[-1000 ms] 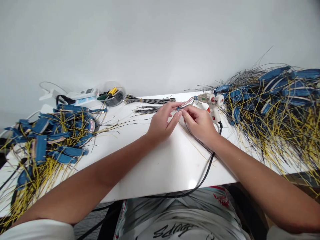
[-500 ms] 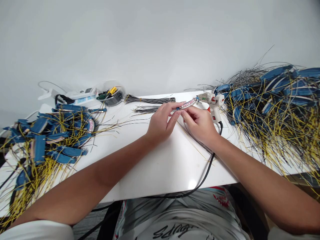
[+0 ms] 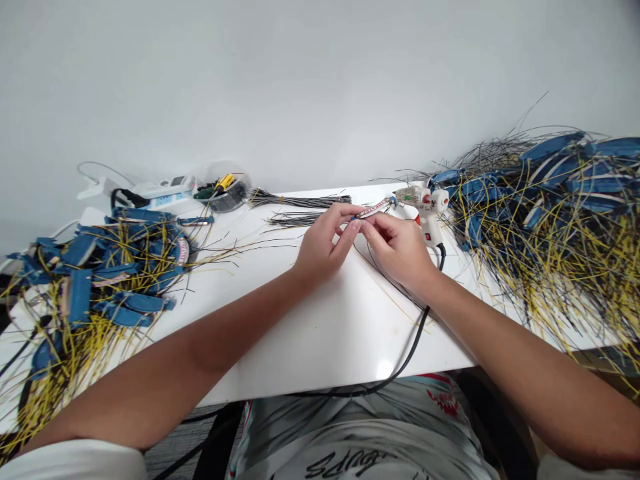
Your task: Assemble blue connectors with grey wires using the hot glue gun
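Note:
Both my hands meet near the far edge of the white table. My left hand (image 3: 325, 243) and my right hand (image 3: 400, 250) pinch the blue end of a narrow printed strip (image 3: 375, 208), and my fingertips hide most of that blue piece. The strip points toward a white hot glue gun (image 3: 425, 207) with red details, which stands just beyond my right hand. Its black cord (image 3: 425, 320) runs past my right wrist and over the table's near edge.
Two bundles of black wires (image 3: 300, 200) lie left of my hands. Large heaps of blue connectors with yellow and black wires (image 3: 95, 280) (image 3: 550, 220) fill both sides of the white table (image 3: 310, 333). A power strip (image 3: 165, 192) and a clear bowl of tools (image 3: 225, 193) stand at the back, against a wall.
My left fingers have shifted slightly right, closer to my right hand. The strip stays pinched between both hands, and the glue gun has not moved.

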The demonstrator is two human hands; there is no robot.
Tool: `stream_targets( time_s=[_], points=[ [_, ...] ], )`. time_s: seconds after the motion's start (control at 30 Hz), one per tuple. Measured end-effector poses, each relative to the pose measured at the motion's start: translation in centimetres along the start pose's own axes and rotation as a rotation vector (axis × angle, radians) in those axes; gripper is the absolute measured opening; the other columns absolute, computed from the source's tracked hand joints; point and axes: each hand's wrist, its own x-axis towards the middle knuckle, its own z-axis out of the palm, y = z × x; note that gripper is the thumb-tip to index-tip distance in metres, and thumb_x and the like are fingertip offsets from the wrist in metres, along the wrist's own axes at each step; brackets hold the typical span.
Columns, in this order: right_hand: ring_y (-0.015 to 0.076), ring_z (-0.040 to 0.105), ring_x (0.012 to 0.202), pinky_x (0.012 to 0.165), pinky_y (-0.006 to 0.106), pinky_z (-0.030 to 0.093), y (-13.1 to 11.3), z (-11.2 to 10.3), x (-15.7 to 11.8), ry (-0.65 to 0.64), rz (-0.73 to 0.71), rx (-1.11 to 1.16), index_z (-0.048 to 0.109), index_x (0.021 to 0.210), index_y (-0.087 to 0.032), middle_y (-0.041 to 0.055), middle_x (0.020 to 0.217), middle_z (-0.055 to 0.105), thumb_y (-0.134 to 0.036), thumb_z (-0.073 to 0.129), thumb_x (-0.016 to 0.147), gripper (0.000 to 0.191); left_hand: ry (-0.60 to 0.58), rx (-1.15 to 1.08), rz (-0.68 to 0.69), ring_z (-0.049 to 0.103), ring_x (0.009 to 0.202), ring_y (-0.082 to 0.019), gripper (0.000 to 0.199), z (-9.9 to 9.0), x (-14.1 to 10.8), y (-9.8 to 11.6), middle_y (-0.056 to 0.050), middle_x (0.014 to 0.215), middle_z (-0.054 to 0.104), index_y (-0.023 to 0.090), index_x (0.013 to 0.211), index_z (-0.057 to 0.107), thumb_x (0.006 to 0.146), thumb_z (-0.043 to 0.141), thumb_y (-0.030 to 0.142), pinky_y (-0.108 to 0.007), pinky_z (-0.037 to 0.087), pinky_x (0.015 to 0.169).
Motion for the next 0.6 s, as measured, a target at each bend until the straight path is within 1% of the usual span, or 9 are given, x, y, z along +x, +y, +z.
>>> stream_targets(
  time_s=[0.1,0.2,0.37,0.47,0.6],
  points=[
    [0.0147,0.043,0.062,0.061,0.032,0.031,0.0,0.0,0.1,-0.044,-0.009,-0.025,0.06,0.075,-0.021,-0.002,0.064,0.051,-0.041,0.058,0.104,0.035,-0.002,-0.144,-0.137,0.071,0.098,-0.019,0.025,0.1,0.2,-0.8,-0.005,0.109,0.077,0.024,0.12,0.067,0.106,0.057,0.041,-0.03,0.052,0.084],
    [0.0149,0.043,0.062,0.061,0.032,0.031,0.0,0.1,0.1,-0.063,-0.013,-0.037,0.057,0.073,-0.022,-0.0019,0.064,0.049,-0.042,0.057,0.104,0.037,0.012,-0.238,-0.194,0.066,0.089,-0.017,0.022,0.2,0.4,-1.5,-0.002,0.1,0.075,0.023,0.114,0.067,0.105,0.059,0.042,-0.03,0.051,0.08],
    [0.0147,0.041,0.061,0.061,0.032,0.029,0.0,0.0,0.1,-0.054,-0.017,-0.035,0.051,0.07,-0.022,-0.0021,0.063,0.046,-0.044,0.057,0.104,0.041,-0.017,-0.28,-0.215,0.062,0.083,-0.016,0.024,0.2,0.4,-1.8,-0.002,0.098,0.073,0.024,0.111,0.067,0.104,0.061,0.046,-0.029,0.049,0.076],
    [0.0145,0.041,0.062,0.061,0.033,0.03,0.0,0.1,0.1,-0.055,-0.012,-0.027,0.051,0.07,-0.022,-0.0021,0.064,0.047,-0.043,0.057,0.104,0.04,-0.022,-0.297,-0.213,0.061,0.082,-0.014,0.023,0.2,0.4,-1.7,-0.001,0.097,0.072,0.024,0.111,0.066,0.104,0.061,0.045,-0.028,0.049,0.077],
    [0.0144,0.042,0.061,0.06,0.032,0.031,-0.2,0.1,0.0,-0.05,0.023,-0.014,0.053,0.072,-0.022,-0.0021,0.064,0.049,-0.041,0.058,0.103,0.036,-0.051,-0.311,-0.227,0.064,0.093,-0.015,0.022,0.1,0.8,-1.6,-0.003,0.109,0.073,0.023,0.111,0.067,0.104,0.06,0.042,-0.027,0.051,0.079]
  ],
)
